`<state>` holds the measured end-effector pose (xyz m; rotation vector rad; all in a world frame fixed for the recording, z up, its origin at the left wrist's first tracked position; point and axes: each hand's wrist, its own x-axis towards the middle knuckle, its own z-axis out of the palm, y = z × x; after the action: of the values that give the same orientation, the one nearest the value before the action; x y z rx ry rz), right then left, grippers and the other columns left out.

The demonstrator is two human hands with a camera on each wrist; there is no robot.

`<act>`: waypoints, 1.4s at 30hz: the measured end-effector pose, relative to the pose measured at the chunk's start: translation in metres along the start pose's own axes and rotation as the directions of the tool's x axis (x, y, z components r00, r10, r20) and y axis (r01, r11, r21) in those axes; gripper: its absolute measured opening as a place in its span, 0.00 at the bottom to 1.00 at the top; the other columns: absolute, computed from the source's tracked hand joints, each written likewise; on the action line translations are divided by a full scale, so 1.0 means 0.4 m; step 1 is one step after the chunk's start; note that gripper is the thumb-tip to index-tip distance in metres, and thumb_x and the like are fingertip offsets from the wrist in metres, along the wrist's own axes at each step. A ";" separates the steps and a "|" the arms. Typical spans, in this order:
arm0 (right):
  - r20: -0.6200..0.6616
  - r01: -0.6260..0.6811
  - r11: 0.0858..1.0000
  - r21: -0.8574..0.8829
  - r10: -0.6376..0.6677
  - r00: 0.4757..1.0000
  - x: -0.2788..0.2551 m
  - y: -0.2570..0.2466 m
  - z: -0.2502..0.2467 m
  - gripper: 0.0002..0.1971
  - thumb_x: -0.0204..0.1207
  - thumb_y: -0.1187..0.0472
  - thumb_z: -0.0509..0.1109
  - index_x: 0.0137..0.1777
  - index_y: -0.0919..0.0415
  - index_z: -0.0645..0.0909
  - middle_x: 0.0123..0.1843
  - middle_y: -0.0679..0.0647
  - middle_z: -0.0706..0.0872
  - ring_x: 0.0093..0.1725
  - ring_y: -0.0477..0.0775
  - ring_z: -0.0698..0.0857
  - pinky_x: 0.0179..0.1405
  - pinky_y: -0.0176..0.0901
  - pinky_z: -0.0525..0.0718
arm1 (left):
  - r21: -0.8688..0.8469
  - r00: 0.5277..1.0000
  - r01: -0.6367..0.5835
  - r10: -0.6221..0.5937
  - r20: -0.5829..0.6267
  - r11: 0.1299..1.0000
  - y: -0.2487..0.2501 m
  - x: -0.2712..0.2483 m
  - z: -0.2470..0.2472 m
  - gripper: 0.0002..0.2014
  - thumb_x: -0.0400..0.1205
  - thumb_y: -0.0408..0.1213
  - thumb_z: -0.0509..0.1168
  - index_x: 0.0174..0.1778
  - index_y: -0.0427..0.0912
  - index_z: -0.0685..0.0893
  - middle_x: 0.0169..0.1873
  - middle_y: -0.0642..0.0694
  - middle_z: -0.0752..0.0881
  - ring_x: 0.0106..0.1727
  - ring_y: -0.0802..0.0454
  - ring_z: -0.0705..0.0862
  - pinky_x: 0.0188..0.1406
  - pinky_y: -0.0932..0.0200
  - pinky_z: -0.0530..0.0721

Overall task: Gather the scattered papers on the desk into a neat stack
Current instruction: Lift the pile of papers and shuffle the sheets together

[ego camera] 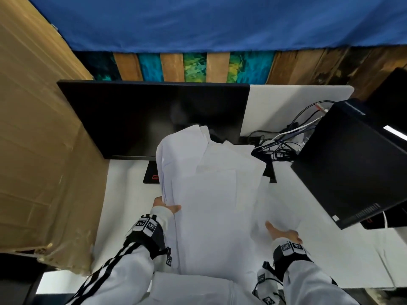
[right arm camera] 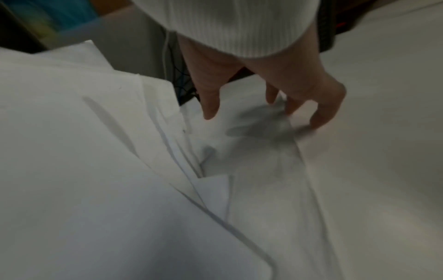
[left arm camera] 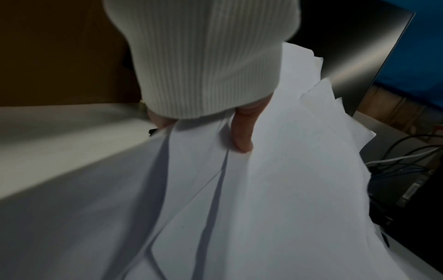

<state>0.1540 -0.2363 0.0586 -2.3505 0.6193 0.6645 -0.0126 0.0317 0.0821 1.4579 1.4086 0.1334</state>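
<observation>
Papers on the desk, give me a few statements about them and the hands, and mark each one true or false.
1. The left hand grips the bundle of papers. True.
2. The bundle's edges are squared up. False: the sheets are fanned and uneven.
3. The right hand is clenched in a fist. False: its fingers are spread, tips on a loose sheet on the desk.
4. The monitor is dark. True.

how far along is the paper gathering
Mostly gathered: the left hand grips a fanned bundle of papers, edges uneven. The right hand is reaching with spread fingers for a loose sheet on the desk. Left: add it, then square the stack.
</observation>
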 end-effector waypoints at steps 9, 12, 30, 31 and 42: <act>0.170 0.052 0.994 0.092 -0.067 0.983 0.040 0.021 0.036 0.46 0.61 0.56 0.82 0.75 0.71 0.63 0.74 0.68 0.74 0.71 0.67 0.75 0.73 0.55 0.72 | 0.103 0.992 0.103 -0.110 0.062 0.989 -0.003 0.019 -0.010 0.41 0.68 0.32 0.77 0.74 0.29 0.63 0.73 0.33 0.73 0.74 0.38 0.73 0.75 0.51 0.70; 0.276 0.080 0.989 0.127 -0.113 0.954 0.024 0.015 0.043 0.37 0.63 0.57 0.81 0.68 0.74 0.74 0.69 0.69 0.79 0.67 0.67 0.79 0.67 0.52 0.75 | 0.137 0.982 0.097 -0.118 0.148 0.986 -0.017 0.040 -0.006 0.48 0.62 0.39 0.81 0.75 0.32 0.64 0.73 0.35 0.74 0.74 0.38 0.73 0.76 0.49 0.70; 0.739 0.074 0.877 0.476 -0.443 0.508 -0.032 0.009 0.059 0.50 0.26 0.53 0.91 0.56 0.65 0.81 0.44 0.55 0.94 0.43 0.53 0.92 0.40 0.45 0.90 | -0.156 0.928 0.022 0.038 0.370 0.987 -0.095 0.077 -0.085 0.66 0.25 0.50 0.85 0.64 0.29 0.78 0.62 0.35 0.83 0.64 0.40 0.81 0.71 0.43 0.75; 0.715 0.137 0.877 0.462 -0.459 0.527 -0.039 -0.001 0.065 0.50 0.27 0.51 0.91 0.57 0.64 0.82 0.46 0.55 0.93 0.45 0.52 0.91 0.45 0.47 0.90 | -0.131 0.943 0.001 0.043 0.329 0.991 -0.103 0.091 -0.069 0.68 0.25 0.52 0.84 0.66 0.30 0.77 0.63 0.34 0.83 0.65 0.39 0.82 0.71 0.41 0.76; 0.633 0.240 0.816 0.526 -0.564 0.530 -0.052 -0.039 0.024 0.45 0.43 0.48 0.88 0.63 0.60 0.79 0.51 0.51 0.90 0.50 0.51 0.89 0.44 0.43 0.87 | -0.087 0.985 -0.077 0.089 0.145 0.993 -0.009 0.014 -0.040 0.26 0.66 0.33 0.79 0.58 0.31 0.81 0.54 0.34 0.87 0.59 0.37 0.85 0.56 0.54 0.80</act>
<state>0.1438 -0.2135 0.0709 -1.5091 -0.2116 1.1034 -0.0246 0.0443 0.0835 1.4303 1.2096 0.1305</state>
